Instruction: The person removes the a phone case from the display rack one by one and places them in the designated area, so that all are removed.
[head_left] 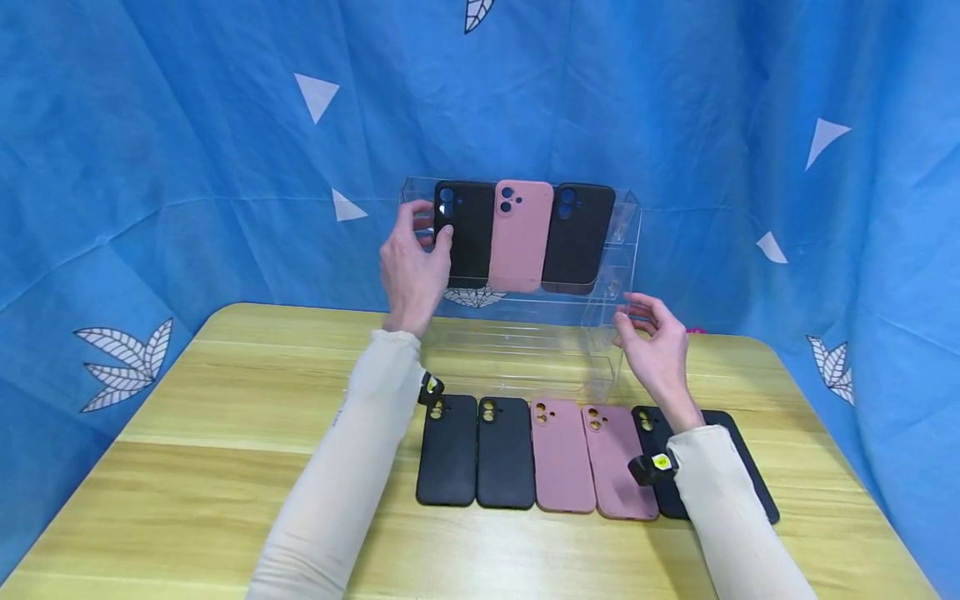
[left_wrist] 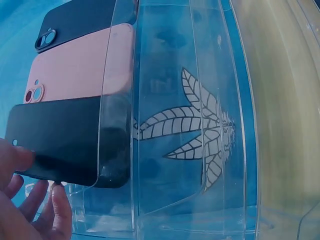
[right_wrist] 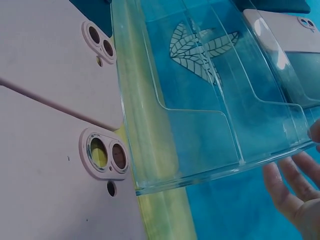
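Observation:
A black phone case (head_left: 471,237) stands at the left of the upper tier of a clear acrylic display stand (head_left: 517,312). My left hand (head_left: 415,267) pinches its left edge, thumb across the front and the other fingers at the side. To its right stand a pink phone case (head_left: 521,233) and another black case (head_left: 577,237), both upright, leaning slightly back. My right hand (head_left: 654,343) is at the stand's right side, fingers loosely bent. In the right wrist view its fingers (right_wrist: 287,187) reach close to the side panel; contact is unclear.
On the wooden table (head_left: 225,433), in front of the stand, lies a row of black and pink cases (head_left: 562,458). The right forearm partly covers the row's right end. A blue patterned curtain (head_left: 225,125) hangs behind the stand.

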